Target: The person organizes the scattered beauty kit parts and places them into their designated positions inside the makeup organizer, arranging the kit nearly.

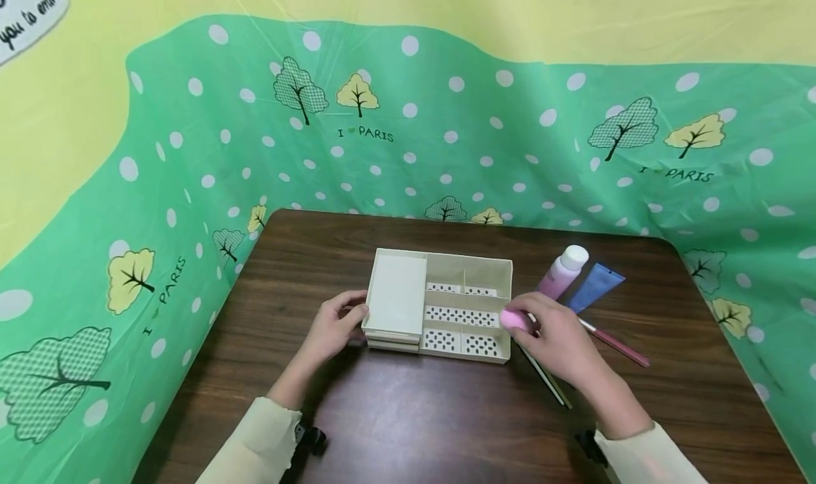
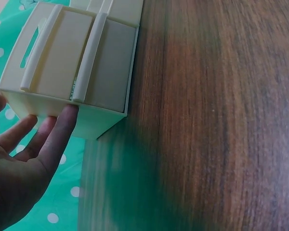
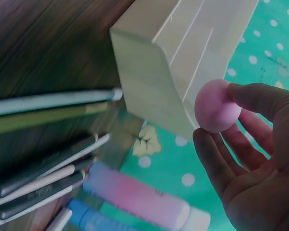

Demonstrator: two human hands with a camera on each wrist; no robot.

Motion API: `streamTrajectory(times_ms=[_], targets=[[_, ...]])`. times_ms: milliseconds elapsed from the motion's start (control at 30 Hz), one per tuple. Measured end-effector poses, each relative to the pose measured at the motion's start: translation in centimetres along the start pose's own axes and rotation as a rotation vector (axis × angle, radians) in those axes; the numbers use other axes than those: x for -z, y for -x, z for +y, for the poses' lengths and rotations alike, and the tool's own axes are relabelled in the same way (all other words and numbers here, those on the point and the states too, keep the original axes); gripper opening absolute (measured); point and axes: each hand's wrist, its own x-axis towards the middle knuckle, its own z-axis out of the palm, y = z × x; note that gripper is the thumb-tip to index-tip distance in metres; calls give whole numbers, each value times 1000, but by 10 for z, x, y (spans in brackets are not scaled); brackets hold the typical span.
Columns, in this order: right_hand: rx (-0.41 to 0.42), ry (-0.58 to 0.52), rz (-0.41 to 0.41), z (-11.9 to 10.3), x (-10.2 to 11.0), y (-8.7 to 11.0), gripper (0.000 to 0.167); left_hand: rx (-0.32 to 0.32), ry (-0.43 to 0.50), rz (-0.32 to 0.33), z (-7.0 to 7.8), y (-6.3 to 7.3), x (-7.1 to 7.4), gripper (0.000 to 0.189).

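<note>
A cream desktop organizer box (image 1: 395, 289) stands on the table, with a flat-topped drawer part at its left and open compartments at its right. My left hand (image 1: 334, 324) touches the box's left side with extended fingertips, beside the drawer fronts (image 2: 111, 67) in the left wrist view. At the box's right end, my right hand (image 1: 557, 334) pinches a pink egg-shaped makeup sponge (image 3: 216, 107) between thumb and fingers. In the head view the sponge is just over the right rim, level with the middle compartment (image 1: 462, 317).
Right of the box lie a pink bottle with a white cap (image 1: 575, 257), a blue tube (image 1: 596, 288) and thin sticks (image 1: 545, 378). Dark brush-like handles (image 3: 43, 166) show in the right wrist view. A green dotted cloth (image 1: 408, 158) hangs behind the brown table (image 1: 408, 413).
</note>
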Motion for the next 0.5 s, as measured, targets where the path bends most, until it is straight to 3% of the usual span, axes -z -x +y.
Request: streamTrajectory(times_ms=[267,500], targets=[[17,-54,-73,-14,-20,-9,32,-14,-16,-6,1,-1,1,35],[43,-55,-83,-19,-40,-14,31,-14,-13,-10,1,0,0,36]])
